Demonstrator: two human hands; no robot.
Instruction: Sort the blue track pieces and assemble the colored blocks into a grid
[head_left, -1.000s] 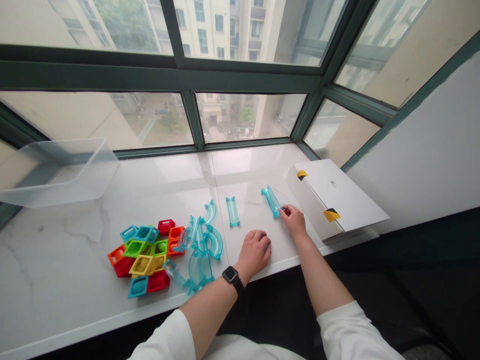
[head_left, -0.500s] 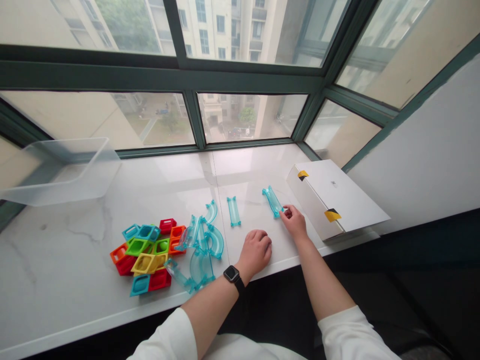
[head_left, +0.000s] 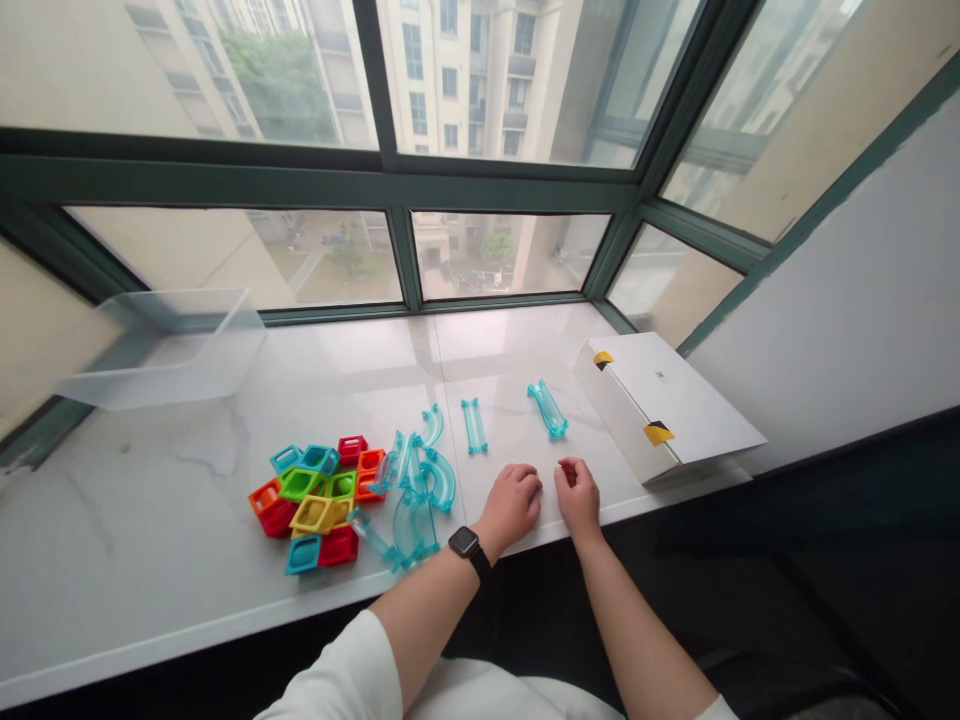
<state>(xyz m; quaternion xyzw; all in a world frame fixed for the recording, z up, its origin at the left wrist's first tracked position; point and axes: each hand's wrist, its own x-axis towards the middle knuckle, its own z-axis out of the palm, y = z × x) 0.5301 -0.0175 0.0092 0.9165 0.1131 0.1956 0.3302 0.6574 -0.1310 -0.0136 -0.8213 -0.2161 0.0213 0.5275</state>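
Observation:
My left hand (head_left: 511,505), a black watch on its wrist, rests palm down on the white countertop with its fingers curled together; nothing shows in it. Beside it, my right hand (head_left: 579,497) lies loosely closed near the front edge, also with nothing visible in its fingers. Beyond the right hand lies a straight see-through blue track piece (head_left: 547,409), slightly tilted. Another straight track piece (head_left: 474,426) lies farther left, beyond my left hand. Left of my left hand is a heap of curved and straight blue track pieces (head_left: 415,520).
Colourful hollow plastic blocks (head_left: 315,513) sit in a cluster left of the track pieces. A clear plastic bin (head_left: 172,365) stands at the back left. A white box (head_left: 660,405) with yellow-black tape is at the right, near the wall. Windows border the countertop (head_left: 172,570).
My right hand has let go of the right-hand straight track piece and drawn back toward me, beside my left hand. The left hand stays put. The camera view has shifted slightly.

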